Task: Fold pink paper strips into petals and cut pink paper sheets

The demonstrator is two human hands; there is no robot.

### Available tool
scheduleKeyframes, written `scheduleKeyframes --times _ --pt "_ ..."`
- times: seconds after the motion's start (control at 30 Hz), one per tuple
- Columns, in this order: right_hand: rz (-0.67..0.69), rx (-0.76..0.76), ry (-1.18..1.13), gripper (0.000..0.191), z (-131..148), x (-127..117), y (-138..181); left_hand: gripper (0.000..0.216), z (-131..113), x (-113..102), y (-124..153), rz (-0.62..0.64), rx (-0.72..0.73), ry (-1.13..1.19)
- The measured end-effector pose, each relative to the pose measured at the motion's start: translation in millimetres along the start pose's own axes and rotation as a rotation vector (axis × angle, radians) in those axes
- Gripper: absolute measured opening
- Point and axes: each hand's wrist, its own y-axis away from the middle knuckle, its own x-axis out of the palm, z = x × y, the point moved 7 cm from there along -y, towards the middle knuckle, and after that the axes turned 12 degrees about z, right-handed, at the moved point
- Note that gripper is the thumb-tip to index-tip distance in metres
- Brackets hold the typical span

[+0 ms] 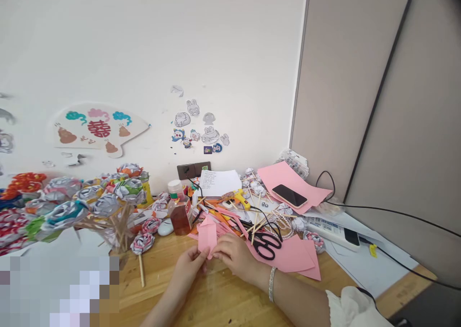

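Paper, pink, small, folded narrow w/ a pointed top, is btwn both hands, just above the front-centre of the wooden worktop. L hand has its fingers closed on the paper's lower L edge, thumb in front. R hand comes in from the other side, fingers narrow, thumb + index pinching the lower R edge; silvery bracelet on that wrist.

Right behind the paper: pile of pink/orange strips. Bottle w/ amber liquid + white cap stands upright just L of the pile. Scissors, black handles, lie R of R hand, near pink sheets. Further back: yellow glue gun, thin sticks, white sheet w/ handwriting. Bead strings lie R of the gun.

Phone, dark screen up, rests on another pink sheet at back R. White oblong device, dark at one end, sits in front of it w/ black cable attached.

L side: big heap of multicoloured paper flowers; one pink/white flower on a stick lies apart, nearer L hand. Wall behind has fan-shaped cutout + small cartoon stickers.
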Motion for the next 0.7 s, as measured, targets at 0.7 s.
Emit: scheduleKeyframes --times 0.7 --pt "-0.155 0.302 -0.378 0.009 -19 0 6 0.034 10 20 -1 0.153 -0.03 0.185"
